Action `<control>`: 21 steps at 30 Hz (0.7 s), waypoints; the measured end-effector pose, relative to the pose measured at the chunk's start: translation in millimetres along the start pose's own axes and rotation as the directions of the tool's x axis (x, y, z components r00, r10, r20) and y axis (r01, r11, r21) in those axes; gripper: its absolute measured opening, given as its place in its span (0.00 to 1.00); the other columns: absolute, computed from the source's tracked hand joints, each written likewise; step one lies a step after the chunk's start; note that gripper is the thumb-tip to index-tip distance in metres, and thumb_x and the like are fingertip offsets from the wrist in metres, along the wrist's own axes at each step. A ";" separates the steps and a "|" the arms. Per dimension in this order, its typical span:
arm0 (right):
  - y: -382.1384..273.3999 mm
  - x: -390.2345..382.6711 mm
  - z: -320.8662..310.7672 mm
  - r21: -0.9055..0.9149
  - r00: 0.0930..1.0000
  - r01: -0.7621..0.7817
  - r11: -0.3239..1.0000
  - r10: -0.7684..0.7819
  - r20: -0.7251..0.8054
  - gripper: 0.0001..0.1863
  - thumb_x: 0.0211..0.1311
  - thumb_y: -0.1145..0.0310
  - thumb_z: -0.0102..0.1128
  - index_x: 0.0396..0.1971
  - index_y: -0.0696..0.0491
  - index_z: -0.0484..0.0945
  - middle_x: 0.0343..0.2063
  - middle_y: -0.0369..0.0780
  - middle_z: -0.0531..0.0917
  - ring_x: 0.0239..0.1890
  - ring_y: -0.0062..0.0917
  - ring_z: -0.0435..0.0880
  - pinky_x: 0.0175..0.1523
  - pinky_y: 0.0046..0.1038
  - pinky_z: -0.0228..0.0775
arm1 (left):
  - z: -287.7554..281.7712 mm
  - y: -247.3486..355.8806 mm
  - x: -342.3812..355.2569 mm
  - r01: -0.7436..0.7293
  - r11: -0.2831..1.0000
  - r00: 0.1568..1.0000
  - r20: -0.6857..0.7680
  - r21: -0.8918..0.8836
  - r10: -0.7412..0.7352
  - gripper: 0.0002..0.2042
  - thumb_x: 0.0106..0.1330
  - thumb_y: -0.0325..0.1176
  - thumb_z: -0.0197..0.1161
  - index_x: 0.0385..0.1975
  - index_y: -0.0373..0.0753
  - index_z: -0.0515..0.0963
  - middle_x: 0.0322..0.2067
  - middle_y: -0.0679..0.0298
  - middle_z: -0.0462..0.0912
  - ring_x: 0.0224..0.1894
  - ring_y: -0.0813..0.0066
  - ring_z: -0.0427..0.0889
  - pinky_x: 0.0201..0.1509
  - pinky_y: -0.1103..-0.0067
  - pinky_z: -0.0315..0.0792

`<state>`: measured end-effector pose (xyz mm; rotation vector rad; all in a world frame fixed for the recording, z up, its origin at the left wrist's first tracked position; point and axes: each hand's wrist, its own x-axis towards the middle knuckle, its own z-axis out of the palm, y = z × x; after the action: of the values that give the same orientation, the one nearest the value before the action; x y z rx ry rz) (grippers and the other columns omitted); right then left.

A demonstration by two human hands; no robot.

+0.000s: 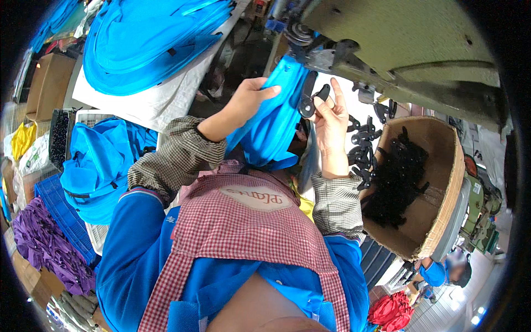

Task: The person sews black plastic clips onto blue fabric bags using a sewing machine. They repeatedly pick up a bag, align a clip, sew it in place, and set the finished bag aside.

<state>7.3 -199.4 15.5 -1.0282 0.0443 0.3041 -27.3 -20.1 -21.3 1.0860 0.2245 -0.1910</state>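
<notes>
My left hand is closed on the upper side of a folded bundle of bright blue fabric. The bundle hangs in front of me, its top end close under a metal machine head. To its right, my right hand pinches a small black plastic piece between thumb and fingers, with the index finger stretched out. A longer dark flat part stands right beside that piece; whether the two are joined I cannot tell. Several similar black pieces lie on the white surface near my right wrist.
A cardboard box of black pieces stands at right. The large green machine body overhangs the upper right. Stacked blue fabric lies at upper left, above a white basket of blue fabric. Another person is at far lower right.
</notes>
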 end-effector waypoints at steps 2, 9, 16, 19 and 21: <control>11.2 -0.8 1.9 -0.193 0.997 0.078 0.978 -0.070 0.045 0.22 0.53 0.81 0.55 0.51 0.60 0.66 0.20 0.29 0.72 0.19 0.10 0.70 0.24 0.14 0.70 | 4.3 3.7 -1.7 0.010 1.000 1.000 -0.003 0.025 -0.010 0.10 0.60 0.32 0.57 0.38 0.34 0.75 0.31 0.68 0.79 0.30 0.84 0.76 0.35 0.84 0.71; 13.4 8.9 32.5 -0.385 0.989 0.148 0.911 -0.145 0.038 0.17 0.53 0.77 0.58 0.44 0.61 0.70 0.14 0.28 0.70 0.14 0.08 0.67 0.19 0.12 0.65 | -1.0 -4.5 5.7 -0.045 0.996 0.997 0.065 -0.080 0.050 0.11 0.64 0.34 0.50 0.36 0.33 0.76 0.32 0.68 0.79 0.33 0.84 0.75 0.40 0.85 0.69; 14.5 9.2 29.7 -0.509 0.996 0.043 0.860 -0.080 -0.050 0.14 0.53 0.75 0.59 0.40 0.60 0.72 0.15 0.33 0.76 0.10 0.12 0.69 0.15 0.13 0.62 | -2.6 -9.4 8.6 -0.088 0.996 0.996 0.027 -0.008 0.089 0.14 0.66 0.38 0.47 0.37 0.34 0.75 0.32 0.68 0.78 0.32 0.85 0.74 0.39 0.85 0.68; 7.7 18.2 19.8 -0.676 0.986 -0.029 0.737 -0.089 -0.139 0.11 0.56 0.68 0.57 0.36 0.57 0.74 0.13 0.34 0.75 0.11 0.11 0.69 0.15 0.11 0.53 | -4.6 -1.1 3.9 -0.005 0.998 0.999 0.045 0.061 0.002 0.11 0.62 0.35 0.54 0.35 0.34 0.76 0.29 0.68 0.79 0.29 0.84 0.75 0.34 0.86 0.70; 37.1 78.9 -51.4 -0.877 0.897 0.221 0.427 -0.441 0.012 0.11 0.57 0.65 0.52 0.34 0.57 0.76 0.18 0.36 0.78 0.19 0.20 0.75 0.23 0.21 0.64 | 1.9 14.1 5.3 0.083 0.996 0.994 0.071 0.021 -0.084 0.11 0.62 0.35 0.54 0.35 0.33 0.77 0.28 0.67 0.79 0.29 0.84 0.76 0.35 0.85 0.70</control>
<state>78.2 -207.2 -56.3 -2.0723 -0.1362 -0.2228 -18.3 -15.6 -9.9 1.0860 0.2040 -0.3070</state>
